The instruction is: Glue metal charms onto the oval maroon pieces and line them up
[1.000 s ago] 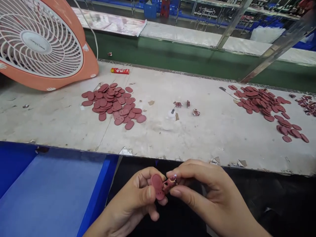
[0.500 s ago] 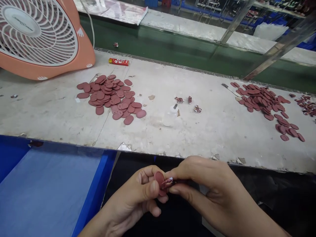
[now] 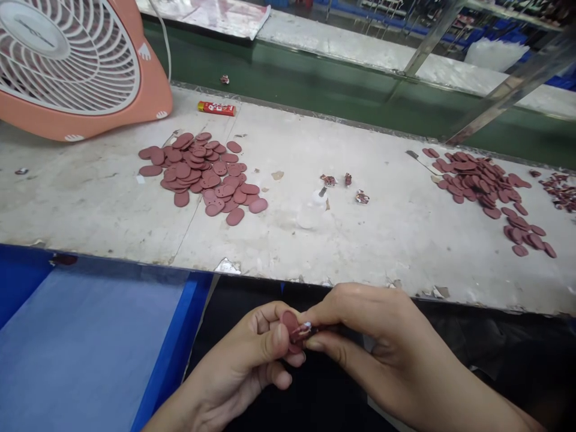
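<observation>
Below the worktable's front edge, my left hand [image 3: 245, 360] pinches a dark red oval disc [image 3: 290, 323] between thumb and fingers. My right hand [image 3: 373, 339] meets it from the right, its thumb and forefinger closed on a small red-and-white part [image 3: 303, 329] pressed against the disc. Both hands touch at the fingertips. On the table a pile of the same red oval discs [image 3: 202, 174] lies at the left, and another pile of discs [image 3: 486, 186] lies at the right.
An orange fan [image 3: 76, 66] stands at the table's far left. A red tube [image 3: 217, 108] lies behind the left pile. Three small red parts [image 3: 344, 183] and a white nozzle [image 3: 315, 201] sit mid-table. A blue bin [image 3: 90, 348] is at the lower left. More small parts [image 3: 560, 189] lie far right.
The disc and small part have been pushed closer together between my fingertips. The view has tilted slightly downward, and my hands have stayed in place.
</observation>
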`<state>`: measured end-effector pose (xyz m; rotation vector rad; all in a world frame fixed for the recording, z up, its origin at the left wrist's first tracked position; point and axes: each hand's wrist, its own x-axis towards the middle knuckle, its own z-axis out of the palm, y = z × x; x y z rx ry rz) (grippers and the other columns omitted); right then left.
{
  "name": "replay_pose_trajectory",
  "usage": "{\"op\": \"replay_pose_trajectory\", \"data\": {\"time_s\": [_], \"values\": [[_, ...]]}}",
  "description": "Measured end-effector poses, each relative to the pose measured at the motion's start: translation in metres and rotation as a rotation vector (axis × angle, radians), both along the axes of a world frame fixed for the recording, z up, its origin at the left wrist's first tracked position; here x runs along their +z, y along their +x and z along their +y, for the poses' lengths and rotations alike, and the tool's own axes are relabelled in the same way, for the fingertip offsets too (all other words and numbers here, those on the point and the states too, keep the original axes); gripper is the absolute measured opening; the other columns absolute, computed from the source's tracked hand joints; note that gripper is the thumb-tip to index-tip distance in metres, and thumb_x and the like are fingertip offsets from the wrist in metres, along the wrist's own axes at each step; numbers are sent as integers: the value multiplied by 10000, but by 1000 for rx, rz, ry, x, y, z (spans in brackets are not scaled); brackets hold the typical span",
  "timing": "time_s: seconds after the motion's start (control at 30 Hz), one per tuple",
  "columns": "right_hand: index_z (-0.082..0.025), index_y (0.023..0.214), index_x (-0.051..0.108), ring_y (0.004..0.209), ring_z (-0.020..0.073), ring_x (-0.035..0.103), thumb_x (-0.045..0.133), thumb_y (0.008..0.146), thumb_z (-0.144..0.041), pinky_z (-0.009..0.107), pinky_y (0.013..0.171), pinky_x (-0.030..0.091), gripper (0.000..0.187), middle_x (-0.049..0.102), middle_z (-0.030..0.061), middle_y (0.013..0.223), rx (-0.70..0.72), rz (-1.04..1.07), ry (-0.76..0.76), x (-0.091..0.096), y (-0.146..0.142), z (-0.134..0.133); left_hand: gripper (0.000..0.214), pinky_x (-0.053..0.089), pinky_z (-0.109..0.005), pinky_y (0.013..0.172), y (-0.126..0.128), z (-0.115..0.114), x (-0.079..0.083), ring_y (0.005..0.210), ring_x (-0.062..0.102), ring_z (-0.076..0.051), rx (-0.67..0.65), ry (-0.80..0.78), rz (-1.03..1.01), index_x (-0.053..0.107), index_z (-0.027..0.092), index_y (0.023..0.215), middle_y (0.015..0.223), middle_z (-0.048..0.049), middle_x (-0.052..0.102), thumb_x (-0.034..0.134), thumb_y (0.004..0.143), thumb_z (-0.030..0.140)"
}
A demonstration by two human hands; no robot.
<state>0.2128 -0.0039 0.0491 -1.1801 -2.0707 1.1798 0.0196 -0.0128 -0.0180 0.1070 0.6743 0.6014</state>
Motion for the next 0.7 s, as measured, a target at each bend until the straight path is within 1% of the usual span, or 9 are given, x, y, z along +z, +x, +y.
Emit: {"op": "replay_pose_trajectory", "data": {"time_s": [0.13, 0.23, 0.4, 0.57, 0.7], "values": [[-219, 931, 650, 735, 93, 625, 573, 912, -101, 202, 699, 489, 142, 676, -25, 836, 27, -25, -37, 4, -1, 0, 236, 544, -107, 429, 1, -1, 2, 545, 625, -64, 5, 0, 5, 729, 153, 705, 615, 11, 665, 890, 601, 291], [-200, 904, 640, 763, 79, 621, 565, 912, -92, 184, 736, 478, 131, 674, -33, 857, 38, -49, -48, 8, -2, 2, 239, 535, -100, 427, 0, -2, 3, 547, 618, -61, 9, 6, 11, 730, 152, 701, 612, 14, 656, 891, 596, 294], [-179, 851, 636, 736, 79, 606, 574, 906, -96, 180, 720, 468, 117, 661, -26, 818, 38, -72, 0, 11, -5, 4, 246, 524, -96, 434, -2, -3, 3, 563, 606, -63, 25, 33, 26, 727, 152, 700, 620, 16, 638, 884, 605, 315], [-156, 874, 644, 710, 82, 591, 563, 897, -69, 182, 678, 454, 121, 646, -10, 800, 69, -88, 66, 9, -9, 5, 246, 499, -89, 433, -3, -6, 2, 553, 583, -56, 54, 54, 43, 722, 150, 708, 629, 22, 620, 868, 628, 331], [-143, 845, 647, 703, 94, 589, 559, 901, -80, 199, 666, 453, 122, 638, 7, 796, 85, -104, 92, 8, -11, 5, 260, 478, -88, 430, -5, -8, 4, 559, 585, -58, 52, 47, 53, 714, 161, 692, 624, 29, 615, 884, 599, 335]]}}
